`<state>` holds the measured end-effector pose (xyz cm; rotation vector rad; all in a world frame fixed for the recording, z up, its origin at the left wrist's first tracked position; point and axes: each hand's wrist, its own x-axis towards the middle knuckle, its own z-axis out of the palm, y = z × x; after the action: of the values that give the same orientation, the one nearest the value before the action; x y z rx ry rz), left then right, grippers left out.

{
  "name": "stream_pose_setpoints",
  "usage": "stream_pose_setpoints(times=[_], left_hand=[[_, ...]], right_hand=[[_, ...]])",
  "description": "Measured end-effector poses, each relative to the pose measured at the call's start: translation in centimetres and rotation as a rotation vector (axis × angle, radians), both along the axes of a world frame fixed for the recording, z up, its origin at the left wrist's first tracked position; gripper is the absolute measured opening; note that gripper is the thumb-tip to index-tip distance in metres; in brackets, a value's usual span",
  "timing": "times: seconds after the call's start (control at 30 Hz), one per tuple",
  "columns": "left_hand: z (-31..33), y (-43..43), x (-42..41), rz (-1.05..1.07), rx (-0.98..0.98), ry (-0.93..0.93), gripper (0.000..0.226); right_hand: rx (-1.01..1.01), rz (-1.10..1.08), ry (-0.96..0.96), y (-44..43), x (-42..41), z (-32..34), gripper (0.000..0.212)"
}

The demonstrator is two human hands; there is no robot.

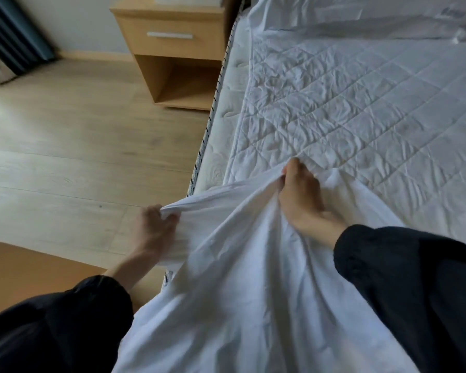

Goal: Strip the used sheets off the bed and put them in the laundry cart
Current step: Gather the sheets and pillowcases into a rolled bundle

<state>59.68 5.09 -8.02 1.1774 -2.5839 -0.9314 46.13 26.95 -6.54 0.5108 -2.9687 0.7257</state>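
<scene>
Both the left hand (152,224) and right hand (301,195) are gripping the white sheet (240,278), peeling it toward the person off the quilted mattress pad (347,103) lying bare beyond them, with no laundry cart showing.

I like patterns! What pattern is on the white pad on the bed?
Stitched diamonds across the white quilted mattress pad, head view.

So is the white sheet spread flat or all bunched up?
Bunched up. The left hand and right hand hold the sheet in gathered folds, baring the quilted mattress pad.
</scene>
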Motion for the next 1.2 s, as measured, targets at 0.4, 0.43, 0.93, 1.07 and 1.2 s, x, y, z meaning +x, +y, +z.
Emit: stream_pose_setpoints(times=[0.4,0.43,0.93,1.07,1.2], left_hand=[[-3.3,-1.9,6.7,-0.104,0.293,0.002,0.027],[-3.1,-1.5,7.1,-0.102,0.333,0.059,0.023],[-0.3,-1.2,15.9,-0.161,0.736,0.009,0.016],[1.5,0.1,18.4,-0.11,0.831,0.021,0.012],[2.8,1.0,22.1,-0.115,0.878,0.011,0.013]], right_hand=[[0.187,-0.119,-0.25,-3.5,-0.6,-2.8,0.056],[0.19,-0.099,-0.219,-3.8,1.1,-3.5,0.06],[0.267,0.517,0.208,-6.3,28.4,-6.5,0.074],[0.145,0.459,0.274,-5.7,28.3,-6.3,0.03],[-0.044,0.526,0.209,-3.4,30.7,-4.4,0.012]])
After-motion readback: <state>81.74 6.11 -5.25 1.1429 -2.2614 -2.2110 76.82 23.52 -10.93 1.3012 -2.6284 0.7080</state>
